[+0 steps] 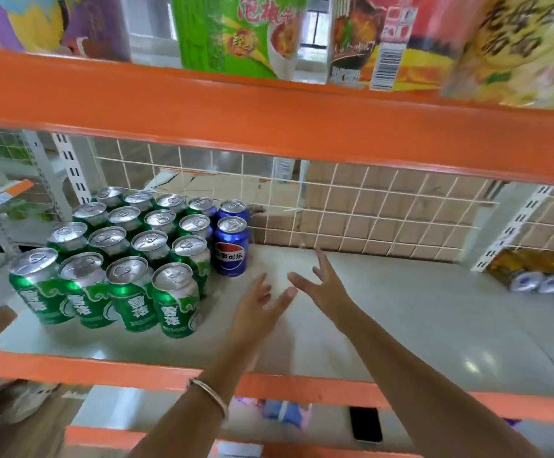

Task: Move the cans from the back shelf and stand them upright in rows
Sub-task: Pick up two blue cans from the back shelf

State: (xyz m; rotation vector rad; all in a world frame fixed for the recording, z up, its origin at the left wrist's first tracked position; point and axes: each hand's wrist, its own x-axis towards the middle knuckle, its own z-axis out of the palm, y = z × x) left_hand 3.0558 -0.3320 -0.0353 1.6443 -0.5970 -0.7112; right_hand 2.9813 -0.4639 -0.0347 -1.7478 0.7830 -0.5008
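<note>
Green cans (127,292) stand upright in rows at the left of the shelf (401,319), with two blue cans (231,249) just beside them. Left hand (259,309) and right hand (325,289) hover over the shelf, fingers spread wide and empty. More cans (546,282) lie sideways far right.

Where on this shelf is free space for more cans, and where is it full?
Free: the white shelf right of the blue cans, between wire grid and orange front rail; also in front of the blue cans. Crowded: the left part, packed with green cans.
</note>
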